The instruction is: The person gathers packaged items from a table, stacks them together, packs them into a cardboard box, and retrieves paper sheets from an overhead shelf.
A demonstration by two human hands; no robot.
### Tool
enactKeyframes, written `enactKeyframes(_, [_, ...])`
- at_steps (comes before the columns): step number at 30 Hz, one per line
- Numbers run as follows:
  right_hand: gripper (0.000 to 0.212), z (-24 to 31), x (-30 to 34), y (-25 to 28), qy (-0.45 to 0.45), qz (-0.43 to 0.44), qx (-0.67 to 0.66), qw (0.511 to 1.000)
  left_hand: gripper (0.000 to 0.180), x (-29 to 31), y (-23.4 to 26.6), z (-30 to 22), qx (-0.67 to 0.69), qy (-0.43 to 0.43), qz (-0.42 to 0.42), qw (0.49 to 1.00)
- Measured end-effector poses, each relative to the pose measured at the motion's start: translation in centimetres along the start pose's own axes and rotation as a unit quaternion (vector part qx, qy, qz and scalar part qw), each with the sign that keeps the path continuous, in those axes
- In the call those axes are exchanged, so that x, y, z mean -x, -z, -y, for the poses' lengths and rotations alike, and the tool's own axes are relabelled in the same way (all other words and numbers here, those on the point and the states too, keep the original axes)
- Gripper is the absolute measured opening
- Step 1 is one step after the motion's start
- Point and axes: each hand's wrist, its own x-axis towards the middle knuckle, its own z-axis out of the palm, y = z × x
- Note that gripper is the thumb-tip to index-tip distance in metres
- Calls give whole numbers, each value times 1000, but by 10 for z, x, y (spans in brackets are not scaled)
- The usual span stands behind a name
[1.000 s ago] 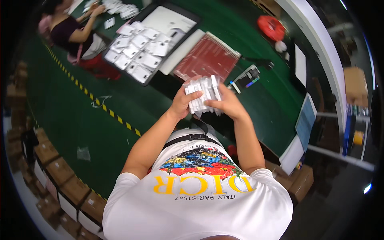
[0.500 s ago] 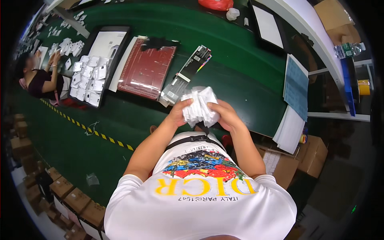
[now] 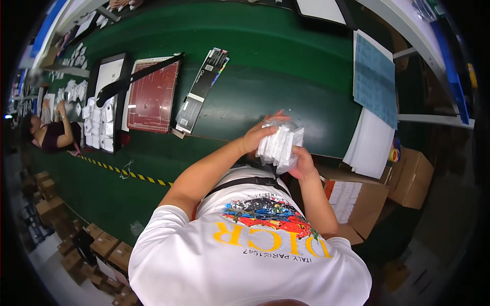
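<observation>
A bundle of small white packets in clear plastic bags (image 3: pixel 278 145) is held between my two hands, just off the near edge of the green table. My left hand (image 3: pixel 259 135) grips the bundle from its left and far side, thumb across the top. On the right, my right hand (image 3: pixel 302 162) closes round the near right corner, its thumb on the bag. The packets stand side by side like a stack on edge. What is inside each bag is too small to make out.
On the green table (image 3: pixel 235 112) lie long dark boxes (image 3: pixel 201 92) and a red paper cutter (image 3: pixel 152 97) with a black arm. A black tray (image 3: pixel 109 140) holds white packets. Blue and white sheets (image 3: pixel 375 76) hang at right, above an open carton (image 3: pixel 365 201). A co-worker (image 3: pixel 53 132) sits at left.
My view has shifted to the right. The bundle has turned in my hands; my left hand has moved round its far side and my right hand lower. The cutter's black arm now shows raised.
</observation>
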Motion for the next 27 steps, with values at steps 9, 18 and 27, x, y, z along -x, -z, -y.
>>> enactKeyframes(9, [67, 19, -1, 44, 66, -64, 29, 995, 55, -53, 5, 33, -283, -97, -4, 954])
enactKeyframes(18, [98, 42, -71, 15, 120, -439, 697, 554, 97, -18, 36, 20, -489, -126, -108, 857])
enactKeyframes(27, [115, 6, -103, -3, -7, -398, 793, 461, 115, -41, 50, 86, -502, -84, -70, 858])
